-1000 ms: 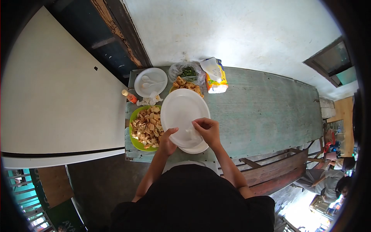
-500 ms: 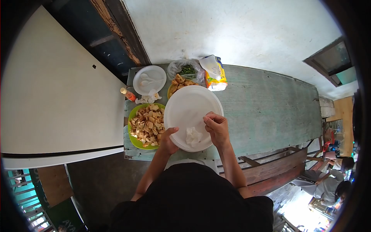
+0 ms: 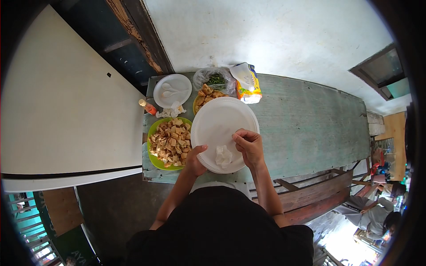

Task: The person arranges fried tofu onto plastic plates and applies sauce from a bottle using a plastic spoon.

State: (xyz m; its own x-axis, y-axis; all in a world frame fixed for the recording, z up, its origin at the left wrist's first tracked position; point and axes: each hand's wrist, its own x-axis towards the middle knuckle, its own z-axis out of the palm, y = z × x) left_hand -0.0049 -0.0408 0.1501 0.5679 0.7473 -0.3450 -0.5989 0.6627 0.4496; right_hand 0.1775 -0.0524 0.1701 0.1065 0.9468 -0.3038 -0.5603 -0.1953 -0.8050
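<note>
Foam plate, round, is gripped by left hand, right hand pinched closed near crumpled scrap.

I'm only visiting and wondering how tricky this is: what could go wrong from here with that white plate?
The left-hand grip has the white plate by one side, so the plate might tip if pressed on the far side. The loose, crumpled white scrap near its near edge could then slide off. The green bowl is close beside it, so a sideways bump might spill some heaped food pieces.
</note>
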